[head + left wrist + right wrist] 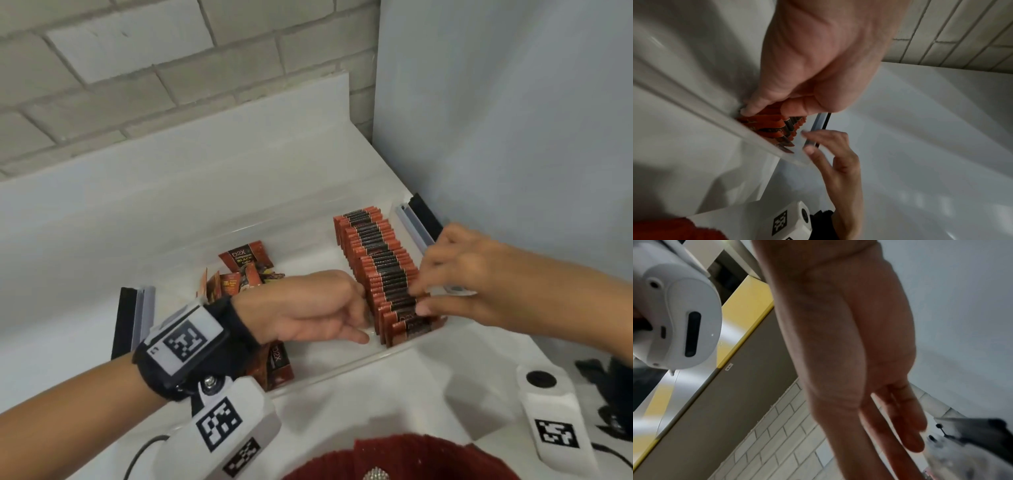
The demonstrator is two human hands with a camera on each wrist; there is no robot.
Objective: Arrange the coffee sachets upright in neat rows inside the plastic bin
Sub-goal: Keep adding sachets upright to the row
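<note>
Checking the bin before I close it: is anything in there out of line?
Yes. Loose sachets lie jumbled at the plastic bin's left side, while the upright row on the right looks neat, with both hands at its near end.

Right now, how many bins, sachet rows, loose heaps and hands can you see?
Clear plastic bin: 1
Upright row of red-and-black coffee sachets: 1
Loose heap of red sachets: 1
Hands: 2, left hand, right hand
Total: 5

The bin floor is bare in the middle – between the loose sachets and the standing row – with both hands crowding the row's near end
</note>
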